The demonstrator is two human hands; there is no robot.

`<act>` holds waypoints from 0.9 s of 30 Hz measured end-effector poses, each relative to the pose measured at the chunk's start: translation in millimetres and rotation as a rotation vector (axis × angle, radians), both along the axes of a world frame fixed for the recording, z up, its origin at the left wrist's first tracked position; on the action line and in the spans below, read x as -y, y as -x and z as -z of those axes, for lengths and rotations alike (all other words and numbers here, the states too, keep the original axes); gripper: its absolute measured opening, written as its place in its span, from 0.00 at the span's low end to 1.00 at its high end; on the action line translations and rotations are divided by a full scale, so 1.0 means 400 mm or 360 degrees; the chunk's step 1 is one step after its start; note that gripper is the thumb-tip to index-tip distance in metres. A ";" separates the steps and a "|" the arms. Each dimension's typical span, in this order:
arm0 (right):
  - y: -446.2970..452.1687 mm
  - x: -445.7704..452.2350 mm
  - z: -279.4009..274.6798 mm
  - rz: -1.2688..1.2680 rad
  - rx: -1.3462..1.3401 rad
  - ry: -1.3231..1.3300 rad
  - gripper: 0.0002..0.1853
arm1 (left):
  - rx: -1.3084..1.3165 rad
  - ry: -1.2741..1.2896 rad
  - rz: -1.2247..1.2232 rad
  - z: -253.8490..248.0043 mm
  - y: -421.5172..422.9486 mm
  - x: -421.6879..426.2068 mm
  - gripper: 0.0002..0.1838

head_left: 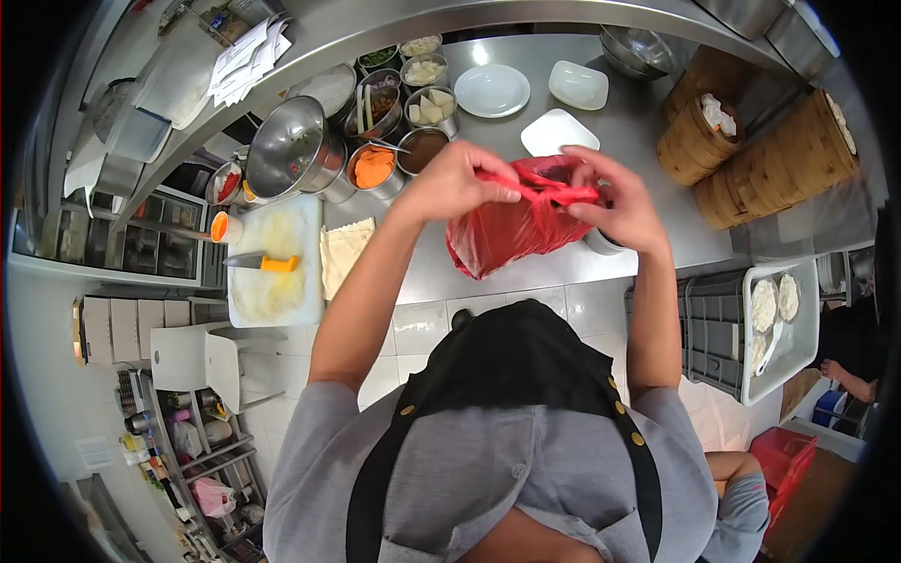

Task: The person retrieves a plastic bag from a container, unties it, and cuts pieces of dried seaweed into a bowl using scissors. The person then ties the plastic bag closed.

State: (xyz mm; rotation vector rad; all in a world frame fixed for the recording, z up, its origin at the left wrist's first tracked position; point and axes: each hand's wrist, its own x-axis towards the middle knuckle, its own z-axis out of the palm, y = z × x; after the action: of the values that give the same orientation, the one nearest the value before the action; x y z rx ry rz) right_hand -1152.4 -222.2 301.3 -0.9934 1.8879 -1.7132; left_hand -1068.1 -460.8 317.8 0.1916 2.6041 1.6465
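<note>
A filled red plastic bag [507, 235] rests at the front of the steel counter, its top gathered and twisted. My left hand [465, 180] pinches one end of the gathered plastic. On the other side, my right hand [615, 199] grips the opposite end with bent fingers. The red plastic stretches between both hands. Behind the bag lies a white square dish [559, 134]. Part of a round container [603, 244] shows beneath my right hand. What the bag holds cannot be made out.
To the left, a knife with a yellow handle [279, 265] lies on a cutting board [272, 305] beside a folded cloth [343, 253]. Several metal pots, one with sliced carrot [374, 167], stand behind. Bamboo steamers [779, 169] are stacked at right. Another person's sleeve [741, 516] shows lower right.
</note>
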 end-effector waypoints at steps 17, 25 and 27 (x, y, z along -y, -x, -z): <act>-0.252 -0.148 0.410 0.0490 0.0110 -0.0583 0.10 | 0.0202 -0.0121 0.0109 0.162 -0.338 -0.024 0.07; -0.233 -0.015 0.490 0.0503 0.0273 -0.0649 0.17 | -0.0563 0.0044 -0.1045 0.305 -0.284 0.027 0.12; -0.197 -0.052 0.561 0.0209 0.0377 -0.0630 0.10 | -0.0634 0.0019 -0.1186 0.300 -0.305 0.097 0.19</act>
State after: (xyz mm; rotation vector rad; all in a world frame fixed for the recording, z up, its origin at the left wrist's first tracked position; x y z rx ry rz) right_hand -1073.5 -201.5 77.1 -0.5029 2.0559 -1.3720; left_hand -946.0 -499.5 197.7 -0.5878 3.2338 1.9373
